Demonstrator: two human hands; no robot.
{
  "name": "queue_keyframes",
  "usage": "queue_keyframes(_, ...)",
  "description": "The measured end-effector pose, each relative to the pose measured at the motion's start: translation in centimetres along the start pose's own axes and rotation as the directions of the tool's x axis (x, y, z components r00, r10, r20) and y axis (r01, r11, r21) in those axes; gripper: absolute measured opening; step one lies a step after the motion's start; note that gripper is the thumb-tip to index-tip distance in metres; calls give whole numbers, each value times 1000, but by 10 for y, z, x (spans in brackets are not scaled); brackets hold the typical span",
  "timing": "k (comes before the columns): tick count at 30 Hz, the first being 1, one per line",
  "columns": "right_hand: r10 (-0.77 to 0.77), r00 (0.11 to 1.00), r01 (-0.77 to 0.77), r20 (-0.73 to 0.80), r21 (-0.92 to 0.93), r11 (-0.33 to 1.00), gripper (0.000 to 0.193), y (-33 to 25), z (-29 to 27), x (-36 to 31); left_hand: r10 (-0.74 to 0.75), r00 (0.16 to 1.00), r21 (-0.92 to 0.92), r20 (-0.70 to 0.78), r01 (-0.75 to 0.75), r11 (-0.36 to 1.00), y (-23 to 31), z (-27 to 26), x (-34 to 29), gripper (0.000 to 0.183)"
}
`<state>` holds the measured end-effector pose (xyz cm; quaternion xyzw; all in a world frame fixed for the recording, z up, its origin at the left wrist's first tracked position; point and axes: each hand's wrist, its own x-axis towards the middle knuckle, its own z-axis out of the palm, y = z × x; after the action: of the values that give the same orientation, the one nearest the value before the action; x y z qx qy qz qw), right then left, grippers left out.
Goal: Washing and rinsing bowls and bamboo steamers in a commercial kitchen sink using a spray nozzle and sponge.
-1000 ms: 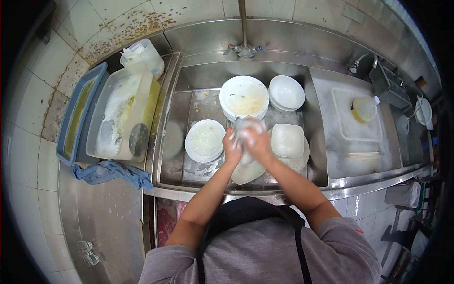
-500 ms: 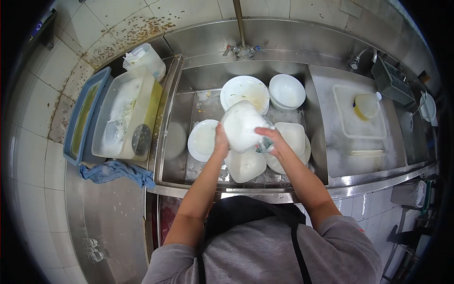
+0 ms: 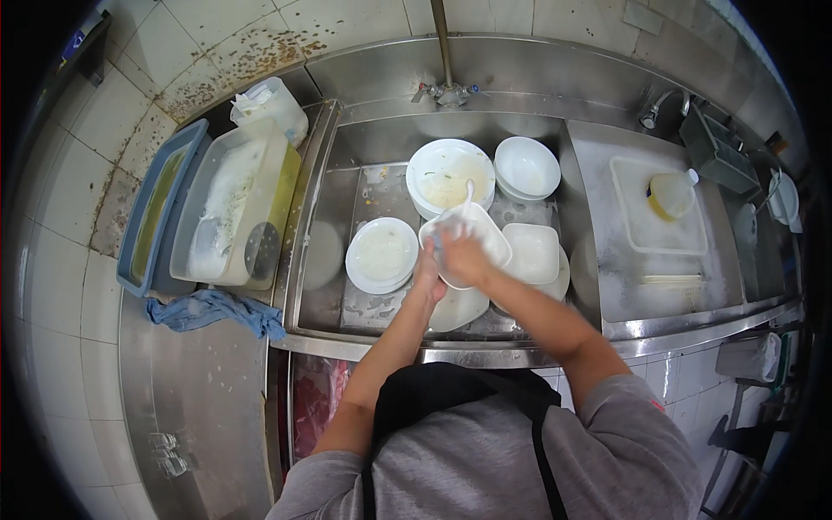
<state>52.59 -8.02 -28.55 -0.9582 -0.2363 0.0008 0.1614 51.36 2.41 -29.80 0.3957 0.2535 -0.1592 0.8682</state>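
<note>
Over the sink's middle, my left hand (image 3: 428,277) grips the near left edge of a white square-ish bowl (image 3: 494,243), its inside tilted up. Inside the bowl, my right hand (image 3: 464,256) is smeared by motion, closed on a foamy scouring pad that is mostly hidden. A white streak (image 3: 469,194) stands at the bowl's far rim; foam or something solid, I cannot tell. Under the bowl is another white dish (image 3: 459,312). Stacked white plates (image 3: 429,165) with food scraps sit behind, small plates (image 3: 381,256) to the left, and a square dish (image 3: 531,254) on a plate to the right.
Stacked round bowls (image 3: 527,166) stand at the sink's back right. Left of the sink are a soapy clear tub (image 3: 192,260), a blue tub (image 3: 130,282) and a blue cloth (image 3: 212,314). A yellow-liquid jug (image 3: 673,196) rests in the foamy right basin; a tap (image 3: 449,94) rises behind.
The bowl has turned from its outside showing to its inside showing. My right hand has moved from its right side into it, and my left hand has shifted slightly right and nearer.
</note>
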Motion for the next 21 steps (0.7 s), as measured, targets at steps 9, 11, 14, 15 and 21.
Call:
queue_keyframes(9, 37, 994, -39, -106, -19, 999, 57, 0, 3, -6, 39, 999, 86, 33, -41, 995, 11, -7, 7, 52)
queue_keyframes(11, -33, 998, 37, -62, 53, 998, 56, -38, -13, -10, 101, 990, 51, 101, -107, 993, 32, -36, 21, 49)
queue_keyframes(14, -244, 957, 262, 156, -107, 959, 47, -24, -36, -44, -214, 947, 202, 240, 167, 965, 67, -23, 6, 46)
queue_keyframes(15, -241, 955, 260, 172, -97, 961, 47, -18, -32, -51, -227, 946, 195, 230, 184, 963, 56, -19, 2, 46)
queue_keyframes(21, 80, 994, -67, 79, -152, 986, 37, 75, -27, -71, -493, 711, 796, 502, -603, -57, -7, -11, -17, 52)
